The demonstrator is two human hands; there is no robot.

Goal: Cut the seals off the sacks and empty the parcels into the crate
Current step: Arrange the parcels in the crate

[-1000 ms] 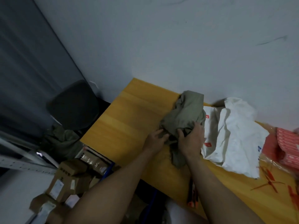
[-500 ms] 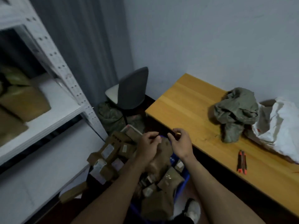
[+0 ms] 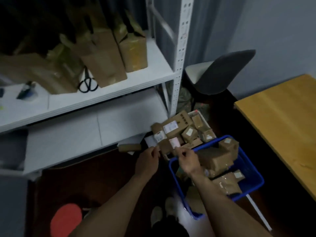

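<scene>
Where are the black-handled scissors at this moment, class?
In the head view, left of centre, the scissors sit on the white shelf, tucked between brown paper bags.

Both arms are reaching fwd and down from the bottom edge, bare to the elbow. L forearm is angling up to the right, R forearm up to the left, so the wrists are closing in on each other. L hand is hanging knuckles-up, fingers curling, thumb meeting forefinger. R hand is hovering just beside it, not touching, fingers curling likewise. Too blurry to tell whether either is pinching anything.
</scene>
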